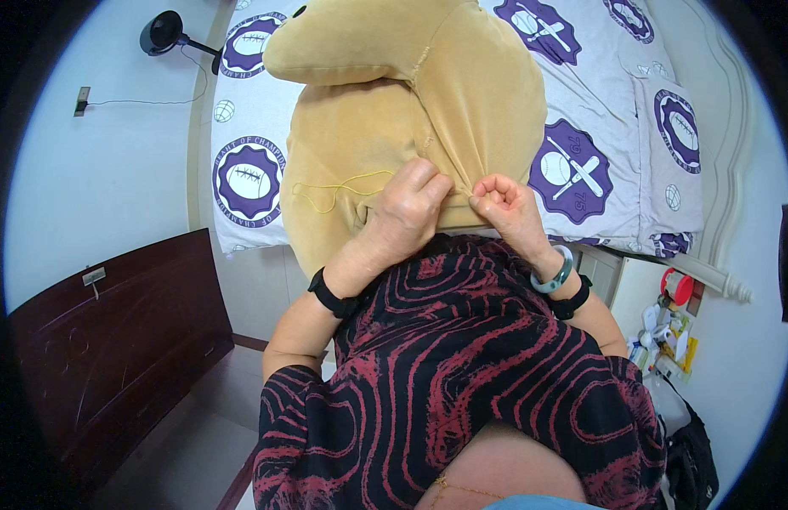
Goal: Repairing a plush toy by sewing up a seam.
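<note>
A large tan plush toy (351,127) lies across my lap and the bed's edge, with a rough stitched seam (421,64) running down toward my hands. My left hand (411,204) is closed, its fingertips pinching the toy's cloth near the lower end of that seam. Opposite it, thumb and forefinger of my right hand (506,206) pinch the same puckered fold. Loose yellow thread (333,187) loops over the plush to the left of my left hand. Whether a needle sits between the fingers is too small to tell.
Under the toy is a bed with a white and purple patterned sheet (572,174). A black lamp-like device (163,34) stands at the far left. A dark red wooden panel (122,340) is at the lower left. Bottles and small items (666,340) crowd a surface at right, above a black bag (693,455).
</note>
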Available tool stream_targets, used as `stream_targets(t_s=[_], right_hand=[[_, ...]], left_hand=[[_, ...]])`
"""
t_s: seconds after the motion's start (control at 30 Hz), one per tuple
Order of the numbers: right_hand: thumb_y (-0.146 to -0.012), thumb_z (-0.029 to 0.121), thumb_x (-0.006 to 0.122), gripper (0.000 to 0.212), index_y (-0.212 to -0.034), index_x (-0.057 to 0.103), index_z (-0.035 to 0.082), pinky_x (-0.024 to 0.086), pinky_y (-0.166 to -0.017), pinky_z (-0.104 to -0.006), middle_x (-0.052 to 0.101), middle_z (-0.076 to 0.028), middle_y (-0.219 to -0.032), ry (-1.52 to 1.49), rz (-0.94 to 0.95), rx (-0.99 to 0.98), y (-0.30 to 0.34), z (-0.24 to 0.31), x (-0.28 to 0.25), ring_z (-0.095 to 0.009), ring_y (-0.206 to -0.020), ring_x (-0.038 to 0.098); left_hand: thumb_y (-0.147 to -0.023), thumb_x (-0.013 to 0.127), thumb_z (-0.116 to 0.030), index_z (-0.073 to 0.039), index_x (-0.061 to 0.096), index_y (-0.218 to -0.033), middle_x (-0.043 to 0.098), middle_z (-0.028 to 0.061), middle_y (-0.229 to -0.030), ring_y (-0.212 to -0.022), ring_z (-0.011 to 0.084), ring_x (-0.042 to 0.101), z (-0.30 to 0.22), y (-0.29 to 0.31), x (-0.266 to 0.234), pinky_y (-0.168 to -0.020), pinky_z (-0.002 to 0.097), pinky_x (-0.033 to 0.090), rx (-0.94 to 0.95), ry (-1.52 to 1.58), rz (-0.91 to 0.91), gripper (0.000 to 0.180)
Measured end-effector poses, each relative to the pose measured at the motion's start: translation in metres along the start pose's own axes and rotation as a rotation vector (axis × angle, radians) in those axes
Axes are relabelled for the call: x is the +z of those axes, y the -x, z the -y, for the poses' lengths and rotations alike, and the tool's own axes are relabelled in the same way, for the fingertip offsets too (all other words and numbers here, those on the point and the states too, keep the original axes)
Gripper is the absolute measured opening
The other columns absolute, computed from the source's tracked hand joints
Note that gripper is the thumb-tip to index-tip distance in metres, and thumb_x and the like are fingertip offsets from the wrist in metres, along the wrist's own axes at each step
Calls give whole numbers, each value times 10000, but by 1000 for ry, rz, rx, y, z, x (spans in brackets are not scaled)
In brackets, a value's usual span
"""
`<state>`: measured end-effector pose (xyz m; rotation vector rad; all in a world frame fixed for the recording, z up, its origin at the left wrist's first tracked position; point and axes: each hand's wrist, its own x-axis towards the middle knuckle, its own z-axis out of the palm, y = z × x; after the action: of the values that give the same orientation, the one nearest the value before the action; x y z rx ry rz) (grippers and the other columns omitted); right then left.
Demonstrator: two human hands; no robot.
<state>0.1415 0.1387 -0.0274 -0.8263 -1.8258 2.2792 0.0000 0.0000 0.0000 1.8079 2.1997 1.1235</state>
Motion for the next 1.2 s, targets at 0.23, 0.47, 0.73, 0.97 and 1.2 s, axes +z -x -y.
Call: stream_targets(t_s=[0.23,0.47,0.73,0.97,1.2], right_hand=[[-856,60,650,60,-873,596,39,221,-456,-165,424,127,-593,53,-13,-31,0,0,5,33,-516,321],[-848,79,677,86,-867,606,34,216,-461,-174,394,127,-580,136,-11,-40,1,5,4,23,-522,303],[-839,94,685,105,-863,608,27,224,-465,-181,335,124,-568,174,-56,-72,5,9,7,14,-522,298],[-827,108,688,118,-854,604,30,217,-463,-187,305,124,-574,210,-74,-72,4,8,8,8,-518,272],[-823,114,697,122,-880,627,32,227,-467,-195,322,117,-584,234,-117,-137,3,3,5,-1,-530,285]], left_hand=[[-649,589,21,-4,525,-759,467,152,-761,-697,329,514,-13,-3,9,-615,406,445,39,-85,-13,130],[-753,583,39,20,549,-799,493,172,-778,-732,349,529,-5,-4,5,-634,411,445,-126,172,5,60],[-790,606,16,12,609,-832,542,141,-805,-747,291,569,13,-6,-16,-659,355,459,-304,350,170,42],[-788,610,3,6,621,-845,553,126,-806,-739,256,569,13,-4,-16,-662,337,455,-354,401,173,58],[-793,607,-10,1,624,-850,558,127,-812,-752,262,572,10,-4,-19,-671,343,457,-373,366,180,61]])
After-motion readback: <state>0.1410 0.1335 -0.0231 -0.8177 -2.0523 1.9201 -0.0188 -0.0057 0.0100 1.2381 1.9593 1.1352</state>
